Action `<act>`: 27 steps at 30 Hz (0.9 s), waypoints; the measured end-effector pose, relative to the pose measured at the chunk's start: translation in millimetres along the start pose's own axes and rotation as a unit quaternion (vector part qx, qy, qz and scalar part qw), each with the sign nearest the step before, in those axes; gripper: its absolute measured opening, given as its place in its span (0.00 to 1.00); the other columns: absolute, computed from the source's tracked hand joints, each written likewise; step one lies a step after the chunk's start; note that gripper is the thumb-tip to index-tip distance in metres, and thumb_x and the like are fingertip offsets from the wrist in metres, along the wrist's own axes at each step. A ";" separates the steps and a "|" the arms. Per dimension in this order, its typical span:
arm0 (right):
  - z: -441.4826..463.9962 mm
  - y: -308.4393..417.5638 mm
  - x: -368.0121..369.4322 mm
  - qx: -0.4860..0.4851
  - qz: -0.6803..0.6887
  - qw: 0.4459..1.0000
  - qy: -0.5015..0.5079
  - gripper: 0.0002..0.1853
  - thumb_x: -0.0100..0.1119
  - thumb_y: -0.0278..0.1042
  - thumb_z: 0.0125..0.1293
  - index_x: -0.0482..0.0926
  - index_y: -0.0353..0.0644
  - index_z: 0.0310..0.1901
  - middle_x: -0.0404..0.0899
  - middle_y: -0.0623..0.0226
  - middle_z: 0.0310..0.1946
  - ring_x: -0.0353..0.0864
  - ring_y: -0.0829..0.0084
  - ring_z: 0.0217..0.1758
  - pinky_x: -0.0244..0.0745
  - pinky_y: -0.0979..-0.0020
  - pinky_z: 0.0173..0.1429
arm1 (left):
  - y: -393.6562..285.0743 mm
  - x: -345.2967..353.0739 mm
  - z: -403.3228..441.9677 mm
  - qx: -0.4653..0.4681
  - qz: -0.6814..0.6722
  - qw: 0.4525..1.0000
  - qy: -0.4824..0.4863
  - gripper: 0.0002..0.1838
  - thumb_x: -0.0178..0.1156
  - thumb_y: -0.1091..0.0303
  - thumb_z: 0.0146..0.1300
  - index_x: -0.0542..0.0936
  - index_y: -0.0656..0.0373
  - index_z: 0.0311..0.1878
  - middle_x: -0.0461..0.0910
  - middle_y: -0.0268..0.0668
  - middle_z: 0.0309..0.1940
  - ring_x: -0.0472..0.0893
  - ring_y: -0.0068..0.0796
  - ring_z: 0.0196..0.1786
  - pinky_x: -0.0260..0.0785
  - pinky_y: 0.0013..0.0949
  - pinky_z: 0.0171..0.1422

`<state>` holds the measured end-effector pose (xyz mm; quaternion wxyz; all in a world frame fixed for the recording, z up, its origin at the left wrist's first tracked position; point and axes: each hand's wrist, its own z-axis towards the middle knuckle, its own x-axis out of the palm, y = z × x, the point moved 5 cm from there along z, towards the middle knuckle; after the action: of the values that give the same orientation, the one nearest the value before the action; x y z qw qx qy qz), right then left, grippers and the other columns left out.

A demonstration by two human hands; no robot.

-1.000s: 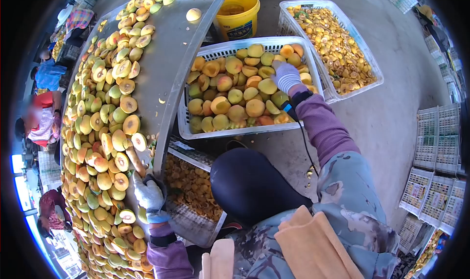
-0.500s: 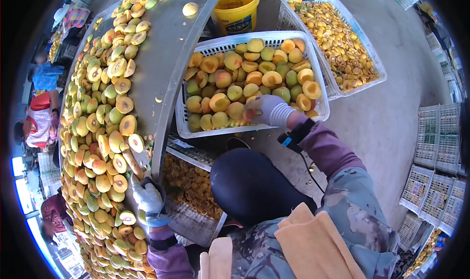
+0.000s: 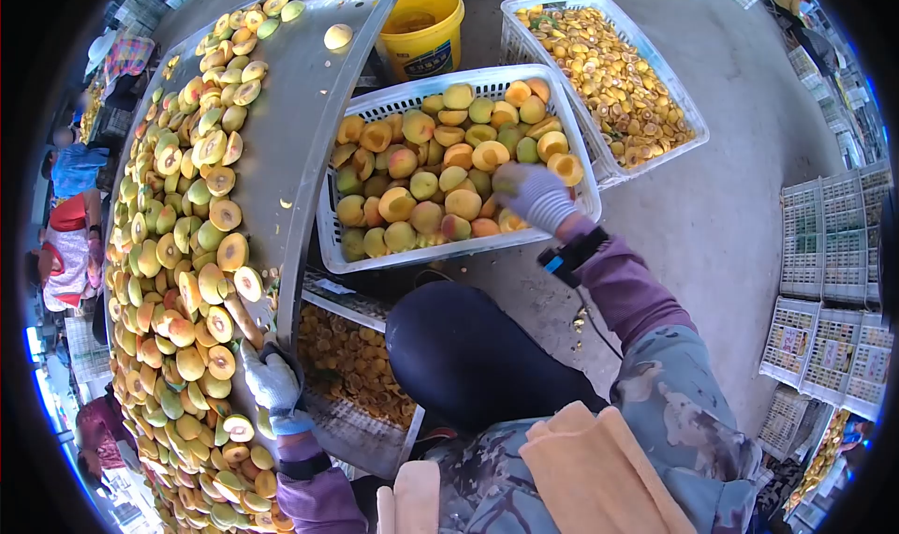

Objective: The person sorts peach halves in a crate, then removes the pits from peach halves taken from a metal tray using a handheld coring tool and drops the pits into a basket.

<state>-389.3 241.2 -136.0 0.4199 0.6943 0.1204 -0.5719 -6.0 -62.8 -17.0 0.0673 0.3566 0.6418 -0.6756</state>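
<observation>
Gloved left hand (image 3: 272, 378), gripping tan handle (image 3: 245, 324); gloved right hand (image 3: 537, 198), over crate (image 3: 421, 256) of peaches (image 3: 396, 204); metal table (image 3: 292, 94), fruit-laden; yellow bucket (image 3: 436, 47).

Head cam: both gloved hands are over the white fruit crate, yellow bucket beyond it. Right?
Not quite: only the right hand is over the white fruit crate. The head view shows the left hand at the metal table. Gloves and yellow bucket are as you say.

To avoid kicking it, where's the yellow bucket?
The bucket stands top-centre in the head view, right of the metal table, beyond the nearer fruit crate.
</observation>
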 end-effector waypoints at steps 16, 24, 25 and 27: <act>-27.4 -99.7 -78.0 0.282 0.350 0.893 -0.008 0.16 0.57 0.41 0.62 0.79 0.40 0.46 0.82 0.46 0.39 0.83 0.50 0.39 0.79 0.53 0.44 | 11.8 -8.4 7.3 0.081 0.112 0.990 -0.017 0.26 0.50 0.72 0.66 0.64 0.76 0.65 0.80 0.50 0.47 0.81 0.32 0.42 0.73 0.29 0.49; -18.1 -64.6 -60.1 0.035 -0.135 0.990 -0.023 0.19 0.60 0.40 0.60 0.76 0.44 0.52 0.82 0.53 0.41 0.81 0.53 0.50 0.77 0.57 0.51 | 1.1 -6.8 0.7 0.050 0.116 0.992 -0.011 0.26 0.49 0.74 0.66 0.63 0.75 0.67 0.78 0.51 0.51 0.81 0.33 0.48 0.74 0.30 0.51; -15.0 -65.5 -52.0 0.056 -0.158 0.985 0.028 0.18 0.60 0.40 0.60 0.76 0.44 0.51 0.82 0.54 0.40 0.81 0.54 0.51 0.77 0.57 0.52 | -1.7 -7.3 -0.6 0.035 0.115 0.993 -0.002 0.26 0.49 0.74 0.66 0.63 0.75 0.67 0.78 0.51 0.52 0.80 0.32 0.48 0.74 0.29 0.51; -4.0 -72.2 -39.8 0.091 -0.202 0.967 0.128 0.17 0.60 0.40 0.61 0.78 0.43 0.50 0.82 0.55 0.39 0.80 0.55 0.52 0.77 0.58 0.53 | 1.8 -6.8 2.7 0.041 0.092 0.995 0.003 0.26 0.49 0.74 0.66 0.63 0.74 0.66 0.78 0.50 0.52 0.80 0.30 0.48 0.74 0.28 0.50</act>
<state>-445.9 301.2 -132.6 0.2117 0.7583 0.2583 -0.5599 -1.0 -68.1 -14.8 0.1124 0.4189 0.5781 -0.6911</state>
